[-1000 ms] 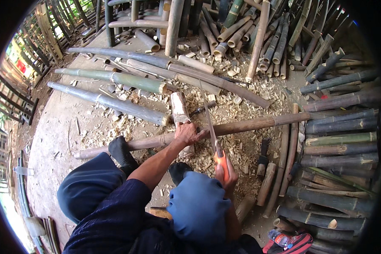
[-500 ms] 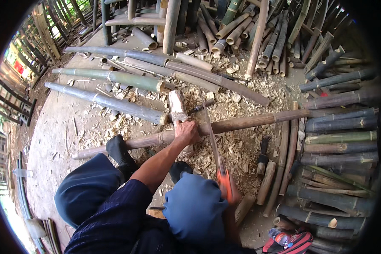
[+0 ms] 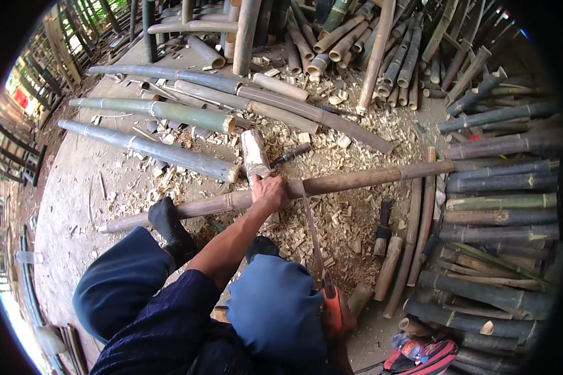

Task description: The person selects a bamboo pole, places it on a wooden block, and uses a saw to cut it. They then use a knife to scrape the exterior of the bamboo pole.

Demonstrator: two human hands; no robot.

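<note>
Closest to me, my right hand (image 3: 339, 315) is closed around the orange handle of a long thin-bladed hand saw (image 3: 313, 234), down by my blue-trousered knee (image 3: 275, 306). The blade runs up and away from that grip to the long brown bamboo pole (image 3: 356, 180) lying crosswise in front of me, and meets it just right of my other hand. My left hand (image 3: 269, 192) is clamped down over the top of that pole, fingers wrapped on it. My black-shod foot (image 3: 166, 219) sits against the pole further to the left. The ground under the pole is covered in pale bamboo chips and shavings (image 3: 338, 219). Just beyond my left hand a short pale wooden block (image 3: 254, 153) stands touching the pole. Past it lie a grey-green bamboo pole (image 3: 150, 149) and a greener one (image 3: 156, 111), side by side. To the right, stacked bamboo lengths (image 3: 500, 206) lie in a row; more are heaped at the far end.
</note>
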